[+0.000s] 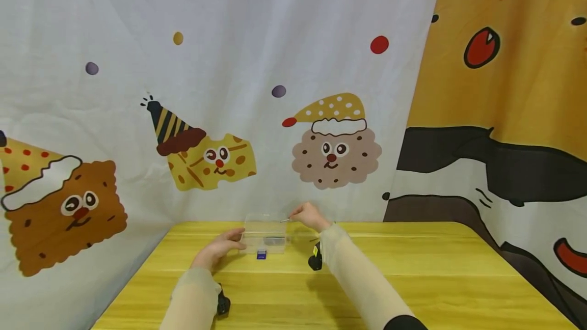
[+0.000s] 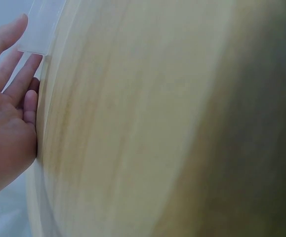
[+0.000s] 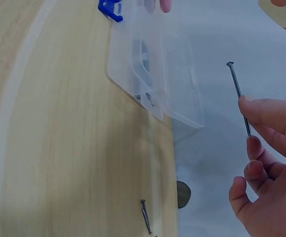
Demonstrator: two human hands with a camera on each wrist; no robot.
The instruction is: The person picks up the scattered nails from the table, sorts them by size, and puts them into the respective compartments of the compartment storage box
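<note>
A clear plastic box (image 1: 251, 241) stands near the table's far edge with its lid (image 1: 263, 224) raised. In the right wrist view, a blue latch (image 3: 111, 10) is on its front, and small metal pieces (image 3: 149, 98) show through its wall. My left hand (image 1: 221, 248) is at the box's left side; in the left wrist view its fingers (image 2: 21, 81) extend to the box's edge. To the right of the box, my right hand (image 1: 311, 216) pinches a long metal nail (image 3: 234, 79) by thumb and fingers, above the table.
Another nail (image 3: 145, 217) lies on the wooden table (image 1: 412, 269), right of the box. A patterned curtain (image 1: 270, 177) hangs directly behind the table. Each wrist carries a black camera, such as the right one (image 1: 315, 261).
</note>
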